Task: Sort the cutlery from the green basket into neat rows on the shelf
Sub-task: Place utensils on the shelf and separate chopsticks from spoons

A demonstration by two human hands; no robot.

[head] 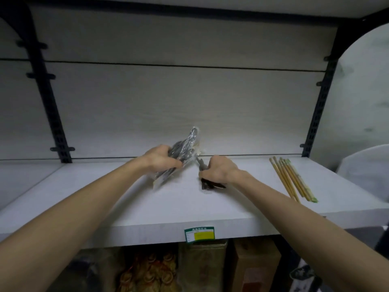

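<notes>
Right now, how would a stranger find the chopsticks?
Look at the white shelf, then its right end, beyond the right hand. The chopsticks lie there: thin wooden sticks side by side, the only pale-yellow things and the only ones no hand holds.

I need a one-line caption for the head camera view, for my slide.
Left hand grips plastic-wrapped cutlery, right hand holds dark utensils on the white shelf; chopsticks lie right.
</notes>
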